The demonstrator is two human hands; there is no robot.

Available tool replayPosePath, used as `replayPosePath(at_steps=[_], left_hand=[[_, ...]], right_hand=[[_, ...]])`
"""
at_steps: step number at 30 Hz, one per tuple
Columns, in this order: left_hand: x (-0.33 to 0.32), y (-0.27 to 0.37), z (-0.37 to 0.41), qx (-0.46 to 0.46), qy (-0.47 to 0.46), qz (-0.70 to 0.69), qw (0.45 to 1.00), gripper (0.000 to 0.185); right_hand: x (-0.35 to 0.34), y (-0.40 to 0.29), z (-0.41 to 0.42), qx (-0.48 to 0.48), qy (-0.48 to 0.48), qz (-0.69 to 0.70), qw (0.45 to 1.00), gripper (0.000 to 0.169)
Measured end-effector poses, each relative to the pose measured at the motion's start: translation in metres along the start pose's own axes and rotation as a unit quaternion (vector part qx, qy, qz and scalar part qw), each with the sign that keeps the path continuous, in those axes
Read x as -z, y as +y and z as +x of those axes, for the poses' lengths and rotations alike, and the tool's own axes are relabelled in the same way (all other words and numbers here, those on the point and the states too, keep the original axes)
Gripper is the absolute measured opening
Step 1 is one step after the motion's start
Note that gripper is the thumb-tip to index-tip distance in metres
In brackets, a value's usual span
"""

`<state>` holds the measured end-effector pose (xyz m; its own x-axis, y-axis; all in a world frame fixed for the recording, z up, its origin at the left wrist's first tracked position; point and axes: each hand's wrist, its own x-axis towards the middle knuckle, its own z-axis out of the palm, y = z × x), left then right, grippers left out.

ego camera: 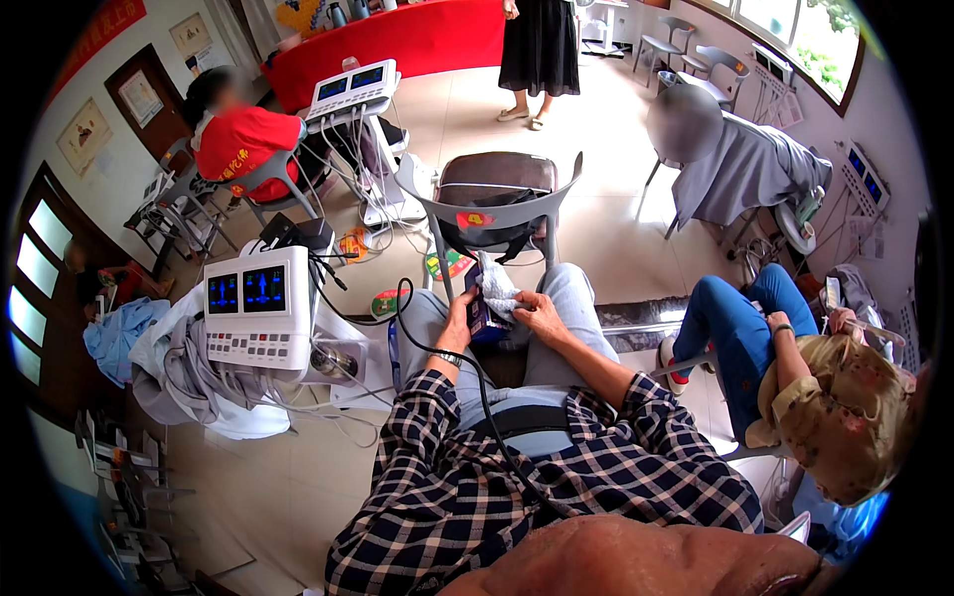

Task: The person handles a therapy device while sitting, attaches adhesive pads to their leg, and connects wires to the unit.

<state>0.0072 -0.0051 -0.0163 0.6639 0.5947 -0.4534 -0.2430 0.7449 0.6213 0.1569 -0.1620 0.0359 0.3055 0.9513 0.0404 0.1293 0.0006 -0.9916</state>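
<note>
Low between my knees, my left hand (pixel 456 322) holds a small dark blue box (pixel 484 325) by its left side. A white textured cloth (pixel 498 286) rises over the top and right of the box. The fingertips of my right hand (pixel 542 319) pinch the cloth's lower right edge. How far the cloth goes into or behind the box cannot be made out. Just beyond my hands stands a grey plastic chair (pixel 499 214), its back towards me, with a dark bag (pixel 498 179) on the seat.
At my left stands a white device with two screens (pixel 257 309), with grey and white cloths (pixel 190 365) around it. A black cable (pixel 477 365) crosses my lap. A seated person (pixel 790 357) is close on my right. Further off are another device (pixel 352 89) and a red-covered table (pixel 417 45).
</note>
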Motion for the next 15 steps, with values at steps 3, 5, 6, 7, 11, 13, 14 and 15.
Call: replayPosePath(at_steps=[3, 5, 6, 7, 11, 13, 14, 15], left_hand=[[-0.007, 0.004, -0.007, 0.004, 0.0, 0.002, 1.0, 0.029], [-0.015, 0.008, -0.015, 0.007, -0.008, 0.019, 1.0, 0.032], [-0.018, 0.009, -0.019, 0.01, -0.013, 0.029, 0.999, 0.034], [-0.022, 0.01, -0.024, 0.011, -0.036, 0.034, 0.999, 0.034], [-0.019, 0.01, -0.026, 0.041, -0.079, 0.065, 0.994, 0.032], [-0.022, 0.011, -0.028, 0.052, -0.086, 0.071, 0.992, 0.032], [-0.023, 0.011, -0.03, 0.055, -0.076, 0.074, 0.993, 0.031], [-0.023, 0.011, -0.031, 0.061, -0.078, 0.074, 0.992, 0.031]], right_hand=[[0.0, -0.001, -0.001, 0.008, 0.025, -0.04, 0.999, 0.027], [-0.002, -0.005, -0.003, 0.003, 0.049, -0.063, 0.997, 0.03], [-0.002, -0.003, -0.003, 0.018, 0.056, -0.078, 0.995, 0.032], [-0.002, -0.001, -0.002, 0.032, 0.064, -0.094, 0.993, 0.034], [-0.004, 0.004, -0.001, 0.101, 0.098, -0.132, 0.981, 0.04], [-0.003, 0.014, 0.003, 0.119, 0.108, -0.149, 0.976, 0.042], [-0.004, 0.02, 0.004, 0.131, 0.116, -0.156, 0.972, 0.042], [-0.004, 0.021, 0.006, 0.144, 0.122, -0.165, 0.968, 0.042]])
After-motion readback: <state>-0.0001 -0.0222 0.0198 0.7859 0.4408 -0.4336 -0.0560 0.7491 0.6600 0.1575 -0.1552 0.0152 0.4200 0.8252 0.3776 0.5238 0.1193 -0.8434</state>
